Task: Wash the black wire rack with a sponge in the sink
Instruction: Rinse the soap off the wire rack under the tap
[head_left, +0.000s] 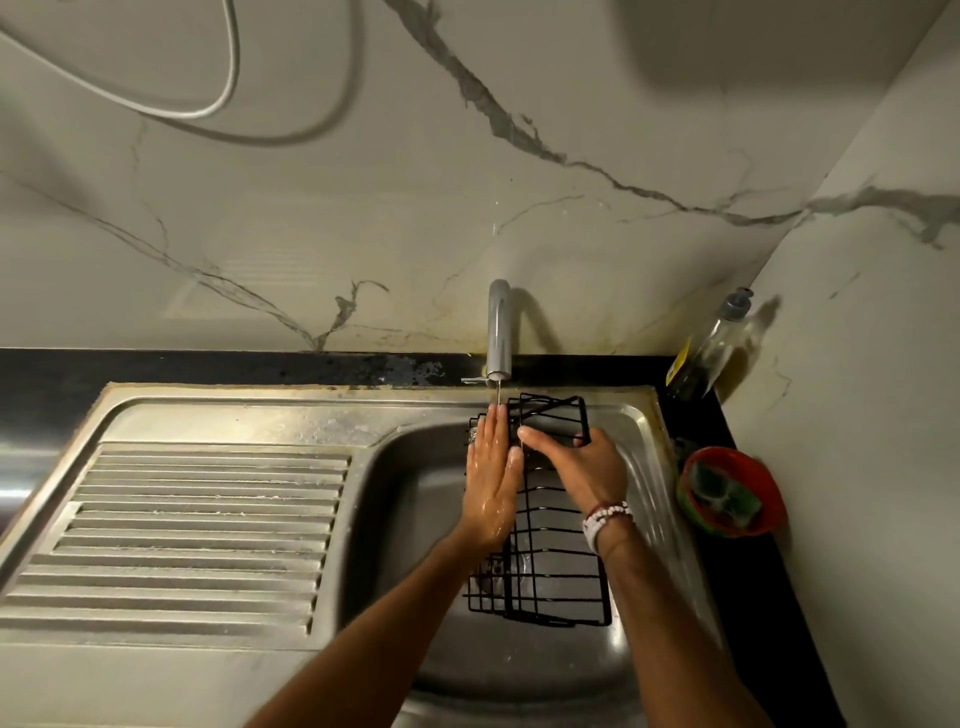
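- The steel sink (218, 415) has its ribbed drainboard well to the left of both hands' fingers.
- The left hand (491, 483) is wet and lies flat, fingers straight and together, on the left edge of the black wire rack (556, 571).
- The tap (498, 332) drops a thin stream onto the left fingertips.
- The rack lies in the basin under both hands and runs from beyond the fingertips back past the wrists.
- The right hand (587, 467) lies across the rack, its fingers stretched flat over the wires and touching the left hand's fingers.
- A soap bottle (706, 353) stands well right of the fingers.
- A red bowl (769, 493) beside the right wrist holds the sponge (722, 493).
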